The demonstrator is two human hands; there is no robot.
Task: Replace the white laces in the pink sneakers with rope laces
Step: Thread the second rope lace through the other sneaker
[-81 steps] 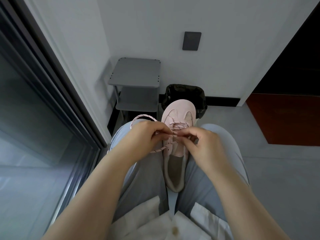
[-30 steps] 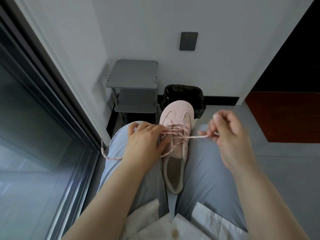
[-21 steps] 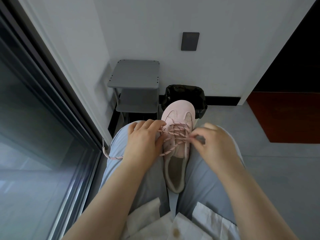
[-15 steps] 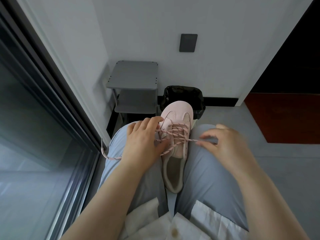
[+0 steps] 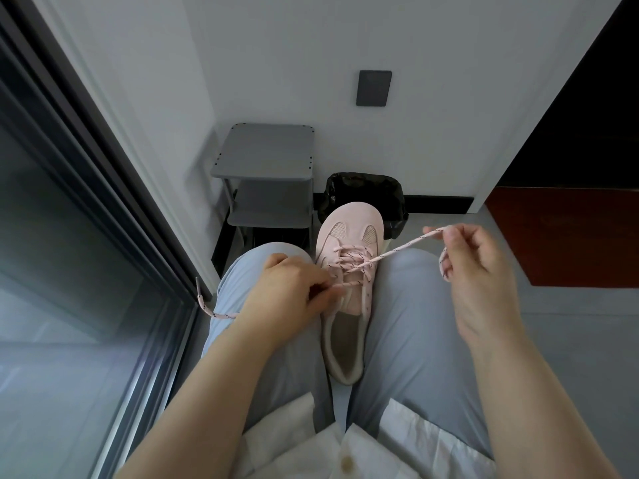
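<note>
A pink sneaker (image 5: 349, 233) lies between my thighs, toe pointing away from me. A pink rope lace with dark flecks (image 5: 397, 250) crisscrosses its eyelets. My right hand (image 5: 473, 264) is raised to the right of the shoe and pinches one end of the lace, which runs taut from the eyelets. My left hand (image 5: 290, 295) rests on my left thigh at the shoe's left side, fingertips pinching the lace by the eyelets. The other lace end (image 5: 207, 311) trails off to the left past my left thigh.
A grey two-tier side table (image 5: 266, 157) stands against the wall ahead, with a black-lined bin (image 5: 363, 191) beside it. A dark glass door (image 5: 62, 236) runs along the left. A red-brown mat (image 5: 567, 233) lies on the grey floor at right.
My right hand has moved up and to the right from the eyelets, drawing the lace end out taut. My left hand has stayed at the shoe's left side.
</note>
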